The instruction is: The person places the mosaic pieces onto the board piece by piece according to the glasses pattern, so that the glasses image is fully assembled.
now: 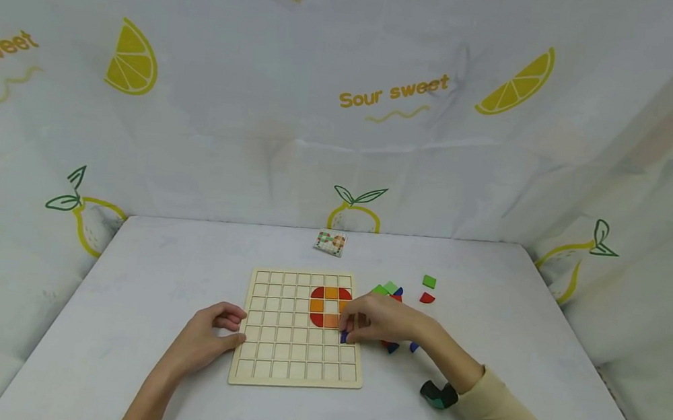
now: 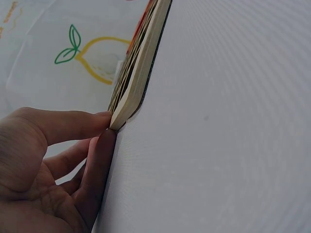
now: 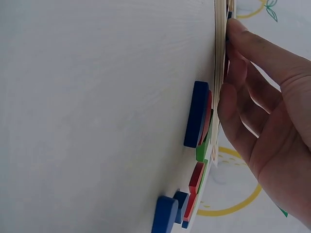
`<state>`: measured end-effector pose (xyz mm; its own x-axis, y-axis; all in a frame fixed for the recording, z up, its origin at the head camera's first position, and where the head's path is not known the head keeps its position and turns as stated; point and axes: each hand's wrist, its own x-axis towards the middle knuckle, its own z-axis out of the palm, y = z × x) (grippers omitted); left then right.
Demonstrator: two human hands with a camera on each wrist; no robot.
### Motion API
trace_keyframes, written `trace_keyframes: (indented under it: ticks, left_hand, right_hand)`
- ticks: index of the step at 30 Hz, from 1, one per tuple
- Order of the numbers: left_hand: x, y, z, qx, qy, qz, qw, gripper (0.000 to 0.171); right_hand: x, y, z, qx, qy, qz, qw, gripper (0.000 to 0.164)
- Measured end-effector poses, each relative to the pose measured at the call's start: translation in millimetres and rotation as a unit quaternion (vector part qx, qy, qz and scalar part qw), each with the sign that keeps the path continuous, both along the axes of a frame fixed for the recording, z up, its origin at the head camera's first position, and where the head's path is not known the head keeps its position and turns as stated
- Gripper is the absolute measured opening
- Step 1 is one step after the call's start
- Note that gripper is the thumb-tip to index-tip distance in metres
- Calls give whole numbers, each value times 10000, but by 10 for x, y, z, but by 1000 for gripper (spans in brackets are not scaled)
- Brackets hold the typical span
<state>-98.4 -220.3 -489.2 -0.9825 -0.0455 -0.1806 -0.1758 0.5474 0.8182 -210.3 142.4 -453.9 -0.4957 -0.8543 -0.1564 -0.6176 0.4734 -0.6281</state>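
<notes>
A square wooden board [image 1: 274,353] with a grid of recessed cells lies on the table. Red and orange tiles [image 1: 331,293] form a ring in its upper right part, around one bare cell. My left hand [image 1: 199,339] holds the board's left edge between thumb and fingers; the left wrist view shows the thumb [image 2: 77,125] on top of the rim. Over the right edge, my right hand [image 1: 389,320] pinches a small blue tile [image 1: 344,337] at a cell just below the ring. Its fingers partly cover the ring's right side.
Loose green, red and blue tiles [image 3: 197,114] lie to the right of the board, partly behind my right hand. A green square [image 1: 429,282] and a red quarter-round [image 1: 427,298] sit farther out. A small printed pattern card [image 1: 330,242] lies beyond the board.
</notes>
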Motion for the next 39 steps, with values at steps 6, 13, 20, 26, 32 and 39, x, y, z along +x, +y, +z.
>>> trace_keyframes:
  ticks: [6,13,20,26,32,39]
  left_hand:
    - [-9,-2,-10,-5,3,26,10000,38]
    - [-5,-5,-3,17,6,8,10000,38]
    - [-10,-8,-16,12,22,-9,10000,38]
    - [-12,-2,-17,-8,41,-4,10000,37]
    - [-15,3,-17,-38,32,11,10000,37]
    - [-14,0,-16,-39,31,2,10000,37]
  right_hand:
    - [-12,-8,-5,29,28,-84,10000,10]
    - [-51,57,64,54,-143,-231,9996,6]
    - [-216,289,145,-82,92,-689,9975,9]
    - [-365,568,210,-230,135,-1355,9904,14]
    - [-473,760,185,-81,261,-1639,9861,17]
    - [-587,876,103,56,-2,-1896,9818,21]
